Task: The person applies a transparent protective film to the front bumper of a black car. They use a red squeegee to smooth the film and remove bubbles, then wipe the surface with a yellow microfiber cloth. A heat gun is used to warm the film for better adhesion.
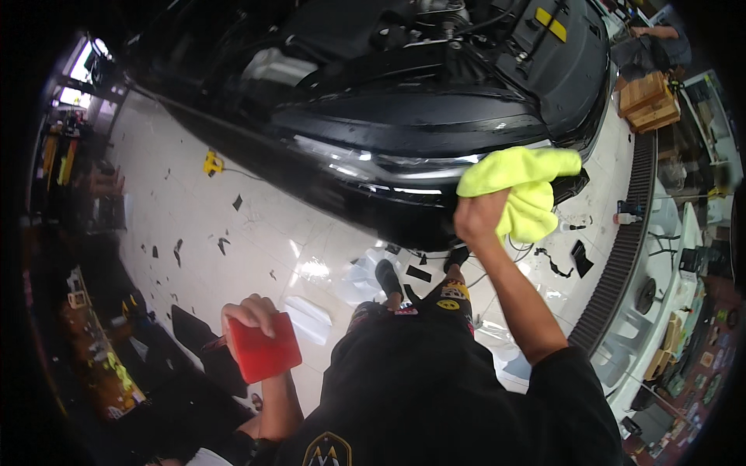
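My left hand is closed on a flat red squeegee card, held low over the floor and away from the car. Bunched in my right hand is a bright yellow-green cloth, up against the front corner of a black car. The cloth covers the end of the shiny headlight; whether it presses on the surface I cannot tell. The car's hood is up, and the engine bay shows behind the headlight.
Dark film scraps and a white sheet-like piece lie on the pale tiled floor. A yellow device with a cable sits beside the car. Another person stands far right near wooden boxes. A dark floor grate runs along the right.
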{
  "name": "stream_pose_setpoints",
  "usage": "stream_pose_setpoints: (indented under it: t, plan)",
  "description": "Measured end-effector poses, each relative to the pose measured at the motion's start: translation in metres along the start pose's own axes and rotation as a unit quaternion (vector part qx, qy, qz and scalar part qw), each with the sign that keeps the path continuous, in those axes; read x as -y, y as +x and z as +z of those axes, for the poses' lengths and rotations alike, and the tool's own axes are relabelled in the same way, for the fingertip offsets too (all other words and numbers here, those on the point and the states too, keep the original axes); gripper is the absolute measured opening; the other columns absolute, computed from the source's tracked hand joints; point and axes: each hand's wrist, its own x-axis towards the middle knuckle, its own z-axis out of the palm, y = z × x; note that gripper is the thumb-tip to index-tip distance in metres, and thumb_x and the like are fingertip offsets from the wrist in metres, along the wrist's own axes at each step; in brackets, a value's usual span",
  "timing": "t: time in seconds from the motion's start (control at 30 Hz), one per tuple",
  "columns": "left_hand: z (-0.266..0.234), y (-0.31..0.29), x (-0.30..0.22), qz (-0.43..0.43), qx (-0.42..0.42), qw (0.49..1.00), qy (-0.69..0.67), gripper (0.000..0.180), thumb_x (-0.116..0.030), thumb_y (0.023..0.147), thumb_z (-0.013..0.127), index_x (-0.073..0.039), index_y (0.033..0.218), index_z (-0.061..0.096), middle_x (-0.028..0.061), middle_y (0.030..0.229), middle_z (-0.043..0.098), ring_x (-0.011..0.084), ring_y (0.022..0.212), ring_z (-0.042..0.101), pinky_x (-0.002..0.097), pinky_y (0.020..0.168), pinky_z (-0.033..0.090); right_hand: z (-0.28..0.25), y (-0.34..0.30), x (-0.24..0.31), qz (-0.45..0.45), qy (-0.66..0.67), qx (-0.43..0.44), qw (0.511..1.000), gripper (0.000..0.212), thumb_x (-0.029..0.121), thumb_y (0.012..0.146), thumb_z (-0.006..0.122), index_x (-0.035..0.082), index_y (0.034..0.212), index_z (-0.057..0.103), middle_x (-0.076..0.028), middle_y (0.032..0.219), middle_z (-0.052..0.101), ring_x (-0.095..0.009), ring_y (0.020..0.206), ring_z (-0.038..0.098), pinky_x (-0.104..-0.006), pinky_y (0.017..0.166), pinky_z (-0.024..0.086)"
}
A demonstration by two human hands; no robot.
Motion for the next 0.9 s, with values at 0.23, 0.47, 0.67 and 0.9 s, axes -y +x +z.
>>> stream_pose_setpoints:
  t: [0.23,0.47,0.67,0.9]
  plan:
    - [-0.073,-0.036,-0.005,0.08,-0.079,0.991,-0.073,0.028,-0.026,0.096,0.072,-0.009,0.101,0.05,0.0029,0.077,0.051,0.0106,0.071,0.042,0.0262,0.065,0.035,0.041,0.003,0.136,0.035,0.016,0.189,0.981,0.053,0.015,0.09,0.06,-0.011,0.135,0.053,-0.038,0.144,0.044,-0.061,0.137,0.033,-0.0726,0.115,0.016]
    - [-0.081,-0.036,-0.034,0.16,-0.04,0.985,-0.051,0.023,-0.021,0.099,0.069,-0.009,0.097,0.05,0.0037,0.072,0.052,0.0111,0.065,0.039,0.026,0.063,0.034,0.127,0.066,0.194,-0.261,-0.041,0.276,0.924,0.03,0.017,0.093,0.054,-0.003,0.112,0.067,-0.022,0.106,0.063,-0.037,0.106,0.059,-0.0529,0.108,0.038]
    - [-0.086,-0.086,-0.055,0.216,-0.085,0.971,-0.05,0.019,-0.019,0.104,0.058,-0.006,0.091,0.051,0.0068,0.069,0.052,0.013,0.063,0.043,0.0281,0.062,0.036,0.189,0.099,0.23,-0.287,0.069,0.192,0.936,0.035,0.009,0.089,0.056,-0.005,0.12,0.064,-0.019,0.117,0.067,-0.037,0.117,0.06,-0.0469,0.106,0.042]
    - [-0.079,-0.106,-0.04,0.208,-0.101,0.97,-0.077,0.019,-0.017,0.105,0.055,-0.005,0.091,0.051,0.0079,0.07,0.052,0.0134,0.065,0.044,0.0288,0.062,0.037,0.111,-0.031,0.274,0.249,0.446,0.494,0.704,0.028,0.012,0.103,0.055,-0.004,0.124,0.063,-0.012,0.109,0.071,-0.022,0.097,0.063,-0.0358,0.091,0.049]
